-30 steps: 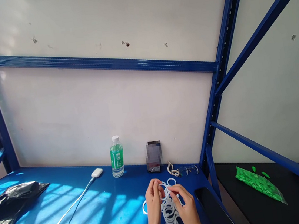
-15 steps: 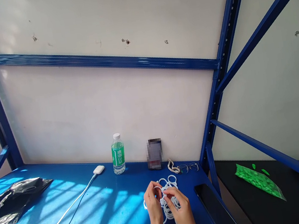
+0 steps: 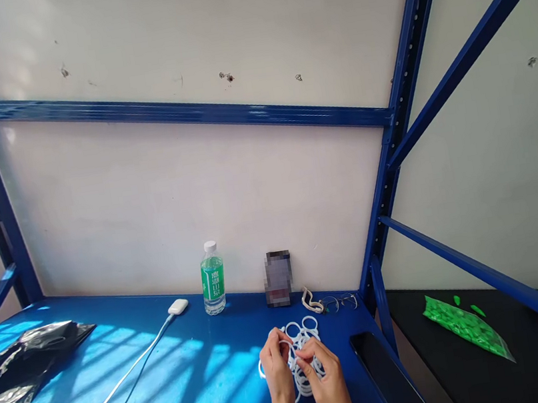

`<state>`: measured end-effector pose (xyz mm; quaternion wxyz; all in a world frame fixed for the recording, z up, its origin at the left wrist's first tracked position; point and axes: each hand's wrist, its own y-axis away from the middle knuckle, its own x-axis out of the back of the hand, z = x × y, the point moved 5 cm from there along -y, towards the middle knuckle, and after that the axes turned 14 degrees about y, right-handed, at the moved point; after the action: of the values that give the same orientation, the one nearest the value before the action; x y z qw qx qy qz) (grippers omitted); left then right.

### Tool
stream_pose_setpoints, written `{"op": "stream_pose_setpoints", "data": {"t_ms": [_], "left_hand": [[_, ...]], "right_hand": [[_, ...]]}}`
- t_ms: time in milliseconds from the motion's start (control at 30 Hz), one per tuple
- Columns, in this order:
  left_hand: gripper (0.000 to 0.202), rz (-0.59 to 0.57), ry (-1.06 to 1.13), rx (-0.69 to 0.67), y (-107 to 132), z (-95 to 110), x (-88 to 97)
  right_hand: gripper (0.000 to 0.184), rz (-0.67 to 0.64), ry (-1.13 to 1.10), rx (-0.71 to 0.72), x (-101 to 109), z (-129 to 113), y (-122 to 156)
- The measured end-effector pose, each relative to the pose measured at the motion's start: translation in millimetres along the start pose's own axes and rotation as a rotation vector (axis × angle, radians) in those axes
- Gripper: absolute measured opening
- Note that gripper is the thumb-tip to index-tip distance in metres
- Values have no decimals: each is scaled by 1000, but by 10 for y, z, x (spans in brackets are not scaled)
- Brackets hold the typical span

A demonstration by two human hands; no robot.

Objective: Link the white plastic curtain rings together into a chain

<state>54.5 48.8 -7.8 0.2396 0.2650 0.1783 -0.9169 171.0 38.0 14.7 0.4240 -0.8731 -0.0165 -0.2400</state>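
My left hand (image 3: 277, 372) and my right hand (image 3: 327, 381) meet low in the middle of the view, over a blue shelf surface (image 3: 186, 389). Both pinch white plastic rings from a linked cluster of white rings (image 3: 301, 343) that lies on the surface and hangs between my fingers. The fingertips of the two hands nearly touch. Part of the cluster is hidden behind my hands.
A green-labelled water bottle (image 3: 212, 279) stands at the back wall beside a blurred dark object (image 3: 278, 277). A white charger with its cable (image 3: 177, 306) runs left. A crumpled black bag (image 3: 17, 363) lies far left. Glasses (image 3: 338, 301), a dark phone (image 3: 381, 366), a green bag (image 3: 462, 325) are right.
My hands drew slightly closer together and lower over the rings, and the view shifted a little. The rings between my fingers were regripped.
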Motion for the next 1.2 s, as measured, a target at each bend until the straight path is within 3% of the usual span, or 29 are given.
{"op": "stream_pose_setpoints", "data": {"t_ms": [200, 400, 500, 667, 800, 967, 1100, 1200], "left_hand": [[37, 17, -49, -12, 8, 35, -25], [28, -86, -597, -206, 1, 62, -72], [37, -205, -871, -320, 35, -32, -133], [47, -460, -1173, -426, 141, -266, -241], [59, -572, -1250, -425, 218, -338, -279], [94, -731, -1246, -361, 387, -432, -353], [99, -727, -1285, -364, 463, -551, -354], [93, -591, -1338, -419, 447, -639, -274]], "right_hand": [[19, 3, 5, -36, 7, 5, -23], [23, -28, 105, -173, 67, 264, -104], [23, -9, 171, -202, 126, 445, -126], [19, -158, 151, -165, 115, 610, -148], [27, -133, 179, -188, 149, 805, -148], [43, -141, 151, -259, 118, 1121, -106], [45, -279, 144, -187, 0, 1139, -140], [41, -387, 176, -155, -110, 1094, -177]]}}
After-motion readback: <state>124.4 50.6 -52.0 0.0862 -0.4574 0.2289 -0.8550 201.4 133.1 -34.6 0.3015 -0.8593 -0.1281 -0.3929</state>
